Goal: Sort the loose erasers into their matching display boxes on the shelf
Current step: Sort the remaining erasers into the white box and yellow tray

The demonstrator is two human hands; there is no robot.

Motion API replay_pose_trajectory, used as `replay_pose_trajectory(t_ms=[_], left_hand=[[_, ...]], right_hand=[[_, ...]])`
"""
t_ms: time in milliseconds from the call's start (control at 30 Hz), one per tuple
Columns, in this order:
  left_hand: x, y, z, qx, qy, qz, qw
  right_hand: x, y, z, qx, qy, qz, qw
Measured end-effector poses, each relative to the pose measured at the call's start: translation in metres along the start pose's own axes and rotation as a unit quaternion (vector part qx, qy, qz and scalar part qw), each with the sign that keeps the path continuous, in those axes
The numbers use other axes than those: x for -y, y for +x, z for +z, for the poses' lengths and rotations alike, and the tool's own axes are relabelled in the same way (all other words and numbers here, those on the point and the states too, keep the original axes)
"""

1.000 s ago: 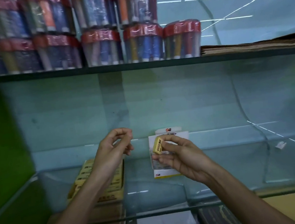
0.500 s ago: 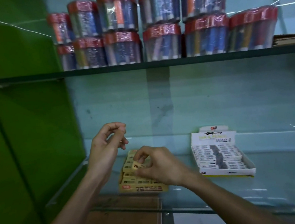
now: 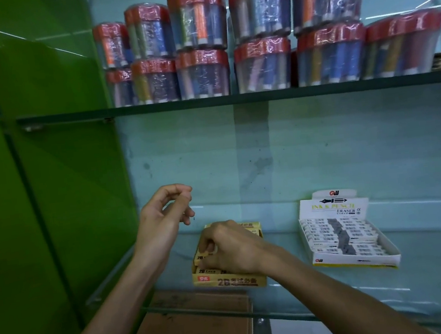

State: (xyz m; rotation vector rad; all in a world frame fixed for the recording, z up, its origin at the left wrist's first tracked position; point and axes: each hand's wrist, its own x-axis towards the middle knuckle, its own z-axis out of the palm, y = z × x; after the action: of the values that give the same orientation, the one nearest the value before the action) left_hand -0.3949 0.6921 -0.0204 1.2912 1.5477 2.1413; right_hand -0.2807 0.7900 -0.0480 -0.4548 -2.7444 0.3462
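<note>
A yellow 2B eraser display box (image 3: 228, 281) stands on the glass shelf (image 3: 432, 274), left of centre. My right hand (image 3: 230, 249) is down inside it, fingers pinched on a yellow eraser (image 3: 202, 254) among the others there. My left hand (image 3: 164, 217) hovers above and left of the box, its fingers curled and holding nothing that I can see. To the right stands a white "Ink & Pencil Eraser" display box (image 3: 348, 234), filled with rows of white and grey erasers.
A green side panel (image 3: 34, 160) closes the shelf on the left. The upper glass shelf (image 3: 233, 100) carries several stacked red-lidded tubs of pens (image 3: 262, 63). Brown cardboard boxes (image 3: 194, 332) lie on the level below.
My right hand carried the yellow eraser from in front of the white box leftward and down into the yellow box. The view swung left with it. My left hand stayed raised.
</note>
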Motion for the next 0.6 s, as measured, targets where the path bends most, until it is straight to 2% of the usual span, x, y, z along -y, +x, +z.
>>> replay_pose_trajectory(t_ms=[133, 333, 467, 600], left_hand=[[0.001, -0.002, 0.01, 0.014, 0.006, -0.001, 1.0], [0.006, -0.008, 0.048, 0.051, -0.015, -0.009, 0.999], [0.009, -0.014, 0.095, 0.092, -0.04, -0.015, 0.995], [0.01, -0.027, 0.154, 0.137, -0.071, -0.009, 0.988]], right_hand=[[-0.01, -0.014, -0.009, -0.031, 0.025, 0.001, 0.999], [-0.046, -0.066, -0.035, -0.131, 0.064, 0.027, 0.989], [-0.075, -0.114, -0.052, -0.198, 0.084, 0.059, 0.975], [-0.105, -0.158, -0.069, -0.227, 0.069, 0.096, 0.967]])
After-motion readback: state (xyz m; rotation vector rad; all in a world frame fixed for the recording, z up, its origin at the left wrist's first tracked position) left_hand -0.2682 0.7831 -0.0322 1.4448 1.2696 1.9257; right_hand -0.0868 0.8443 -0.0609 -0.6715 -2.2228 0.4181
